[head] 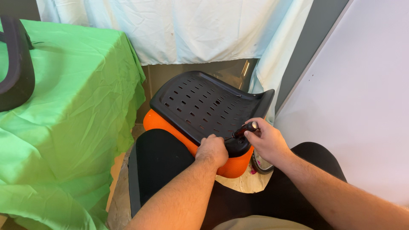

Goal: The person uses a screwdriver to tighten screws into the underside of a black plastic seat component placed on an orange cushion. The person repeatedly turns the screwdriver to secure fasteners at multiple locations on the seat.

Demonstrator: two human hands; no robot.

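Black slotted seat pan (200, 104) lies upside-down over its orange mesh cushion (232, 167), resting against the person's lap, near edge toward the knees. Right hand (267, 142) closed around a screwdriver (245, 129) with black-red handle, tip at the pan's near edge. Left hand (212, 150) fisted, pressing on that same edge just beside the tip. Green cloth (72, 119) covers the table left; pale curtain (191, 27) behind.

A green cloth (64, 119) drapes beside a pale blue sheet (191, 30) and white panel (362, 106).
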